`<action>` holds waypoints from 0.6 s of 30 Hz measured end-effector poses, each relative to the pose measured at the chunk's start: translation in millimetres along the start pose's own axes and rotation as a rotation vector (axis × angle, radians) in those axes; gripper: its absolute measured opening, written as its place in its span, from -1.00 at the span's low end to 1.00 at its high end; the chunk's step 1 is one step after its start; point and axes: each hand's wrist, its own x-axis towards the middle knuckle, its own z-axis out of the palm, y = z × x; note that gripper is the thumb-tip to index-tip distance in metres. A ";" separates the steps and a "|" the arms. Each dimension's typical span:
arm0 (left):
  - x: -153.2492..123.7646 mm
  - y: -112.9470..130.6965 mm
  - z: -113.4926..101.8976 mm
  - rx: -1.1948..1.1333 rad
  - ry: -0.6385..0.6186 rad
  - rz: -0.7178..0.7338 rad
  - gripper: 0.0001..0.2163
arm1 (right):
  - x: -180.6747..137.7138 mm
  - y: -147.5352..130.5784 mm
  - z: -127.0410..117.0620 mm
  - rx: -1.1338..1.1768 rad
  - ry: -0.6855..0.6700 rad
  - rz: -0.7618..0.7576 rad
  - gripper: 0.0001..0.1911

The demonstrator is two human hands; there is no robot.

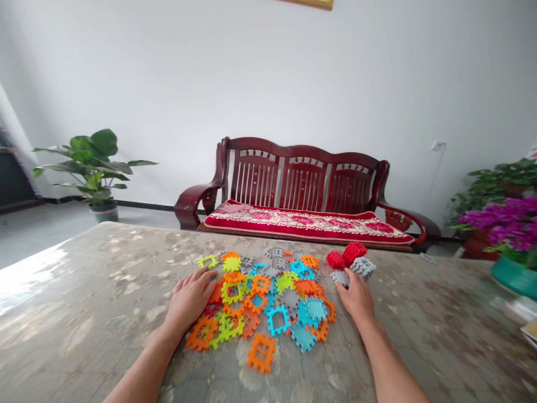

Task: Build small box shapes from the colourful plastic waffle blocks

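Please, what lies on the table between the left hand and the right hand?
The head view shows a loose pile of colourful toothed pieces between the left hand and the right hand.

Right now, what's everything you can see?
Puzzle pieces: many, multicoloured, middle
Clusters: two, red, beside pieces
Stack: one, grey, beside clusters
Table: one, greyish, foreground
Bench: one, maroon, behind table
Mat: one, red, on bench
Potted plant: one, green, left
Foliage: uncounted, green, right
Flowers: many, purple, right
Flowerpot: one, teal, right
Wall: one, white, back
Socket: one, white, on wall
Frame: one, gold, top
Left hand: one, bare, pieces' left edge
Right hand: one, bare, beside stack
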 end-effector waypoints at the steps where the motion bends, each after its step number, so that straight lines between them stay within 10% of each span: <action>1: 0.1 0.0 -0.1 0.003 -0.001 -0.002 -0.63 | -0.3 0.1 -0.5 0.005 -0.001 0.000 -0.48; 18: -2.1 3.5 -3.4 -0.005 -0.009 -0.014 -0.62 | -2.5 -0.2 -5.7 0.203 0.182 -0.163 -0.62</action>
